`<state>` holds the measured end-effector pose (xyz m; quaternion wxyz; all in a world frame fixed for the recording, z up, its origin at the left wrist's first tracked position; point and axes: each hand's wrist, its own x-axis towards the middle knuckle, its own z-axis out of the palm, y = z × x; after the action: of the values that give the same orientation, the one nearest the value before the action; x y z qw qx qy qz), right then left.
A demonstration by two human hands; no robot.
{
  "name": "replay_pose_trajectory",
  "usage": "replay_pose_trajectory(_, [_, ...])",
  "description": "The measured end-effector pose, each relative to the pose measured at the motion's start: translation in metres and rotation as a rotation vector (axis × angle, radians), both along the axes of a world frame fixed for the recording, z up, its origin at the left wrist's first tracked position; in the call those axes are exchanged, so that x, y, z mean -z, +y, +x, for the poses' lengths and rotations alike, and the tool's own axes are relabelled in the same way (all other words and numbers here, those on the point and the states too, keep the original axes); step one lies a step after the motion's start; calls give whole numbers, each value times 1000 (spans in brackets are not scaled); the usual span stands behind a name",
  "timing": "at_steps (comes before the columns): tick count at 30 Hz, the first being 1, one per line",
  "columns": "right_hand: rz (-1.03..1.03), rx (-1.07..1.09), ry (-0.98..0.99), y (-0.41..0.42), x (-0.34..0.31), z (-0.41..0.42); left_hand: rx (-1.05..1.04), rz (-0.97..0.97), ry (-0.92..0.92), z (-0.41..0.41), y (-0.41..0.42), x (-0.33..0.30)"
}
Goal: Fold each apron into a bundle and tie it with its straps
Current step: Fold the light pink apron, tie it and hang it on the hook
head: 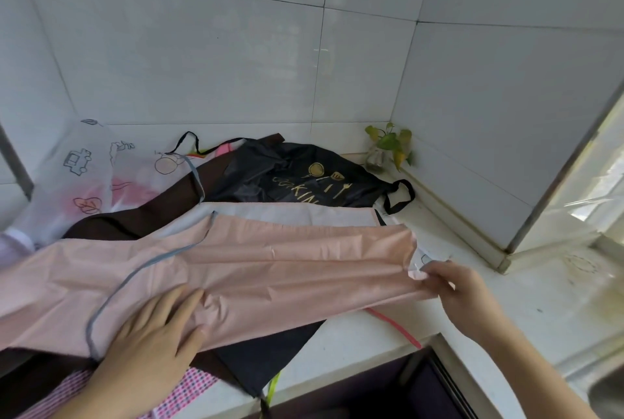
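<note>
Left hand (148,344) lies flat w/ straight fingers on pink apron (270,270), pressing it on tabletop (506,314). Right hand (449,287) pinches apron's right edge. Under it are a brown apron (111,226) & black apron (297,175); plant (388,145) stands in the corner.

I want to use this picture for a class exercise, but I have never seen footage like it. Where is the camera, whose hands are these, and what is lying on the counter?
There is no machine: a person wears a camera on the head, looking down at their own hands. The left hand rests flat on a pink apron spread over the white counter. The right hand pinches the apron's right edge. Behind lie a black apron with gold print, a brown apron, a printed clear plastic one and a small plant in the corner.
</note>
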<state>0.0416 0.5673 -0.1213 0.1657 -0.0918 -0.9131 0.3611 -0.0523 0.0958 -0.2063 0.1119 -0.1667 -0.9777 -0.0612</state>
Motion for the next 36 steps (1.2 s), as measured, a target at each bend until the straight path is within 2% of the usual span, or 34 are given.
replay_pose_trajectory(1, [157,29,-97,4,1,-2,2,-2,-10,0,0,0])
replay_pose_trajectory(3, [299,50,-211,5,3,-3,-2,2,-10,2,2,-1])
replay_pose_trajectory(5, [239,-26,-212,-10,0,1,-2,-6,3,4,4,0])
replay_pose_trajectory(8, [-33,-49,-111,-35,-1,0,-2,-13,10,6,7,-2])
replay_pose_trajectory(12, [55,269,-120,-46,3,-24,-17,-30,-62,9,7,-5])
replay_pose_trajectory(16, [52,401,-123,-31,2,-33,-16,-24,-166,12,7,-13])
replay_pose_trajectory(18, [-40,433,-144,-23,10,-37,5,-25,-184,16,7,-16])
replay_pose_trajectory(22, [-514,437,-229,-21,1,-46,23,-6,-217,14,8,-20])
replay_pose_trajectory(24, [-587,364,-320,-19,-4,-55,-9,18,-257,9,10,-28])
replay_pose_trajectory(27, [-533,289,-327,-16,-1,-76,-82,105,-319,-8,9,-39])
replay_pose_trajectory(30, [-488,223,-186,-16,-2,-93,-173,200,-299,-34,0,-54])
replay_pose_trajectory(33, [-478,246,-40,-15,-4,-104,-209,221,-284,-59,-14,-54])
replay_pose_trajectory(36, [-242,311,-82,-14,10,-112,-199,221,-286,-73,-21,-52])
